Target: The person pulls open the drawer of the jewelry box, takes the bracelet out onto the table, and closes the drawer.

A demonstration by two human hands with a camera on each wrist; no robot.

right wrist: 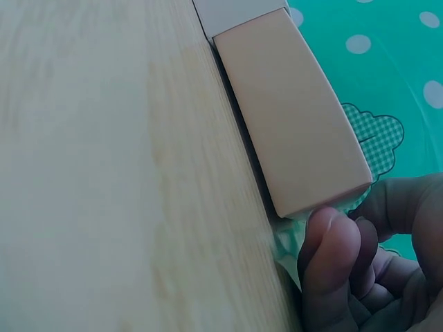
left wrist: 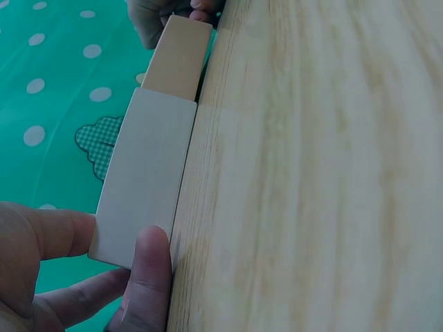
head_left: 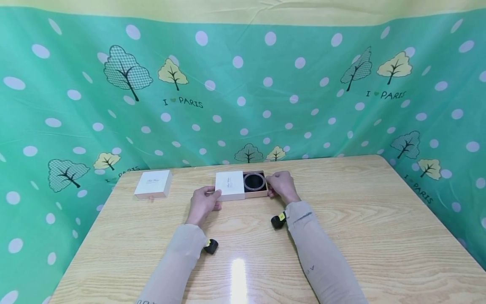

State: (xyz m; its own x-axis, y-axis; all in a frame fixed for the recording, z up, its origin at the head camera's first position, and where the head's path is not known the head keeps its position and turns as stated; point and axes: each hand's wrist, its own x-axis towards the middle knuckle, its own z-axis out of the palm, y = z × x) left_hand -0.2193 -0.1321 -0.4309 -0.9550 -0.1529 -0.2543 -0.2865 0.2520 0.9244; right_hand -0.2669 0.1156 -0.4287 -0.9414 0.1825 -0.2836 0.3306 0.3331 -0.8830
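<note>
A white slide-out gift box (head_left: 229,185) lies toward the table's far edge, its peach drawer (right wrist: 294,114) pulled partway out to the right. Inside the drawer, a round bangle (head_left: 255,181) rests on a black lining. My left hand (head_left: 203,204) grips the left end of the white sleeve (left wrist: 145,173), thumb along its near side. At the drawer's right end, my right hand (head_left: 282,185) has its fingers curled and pinches there. Whether a pull tab sits between those fingertips is hidden.
A second white box (head_left: 153,184), closed, with a peach front and a small tab, stands at the far left of the wooden table (head_left: 360,219). Behind the table hangs a green dotted curtain (head_left: 228,84).
</note>
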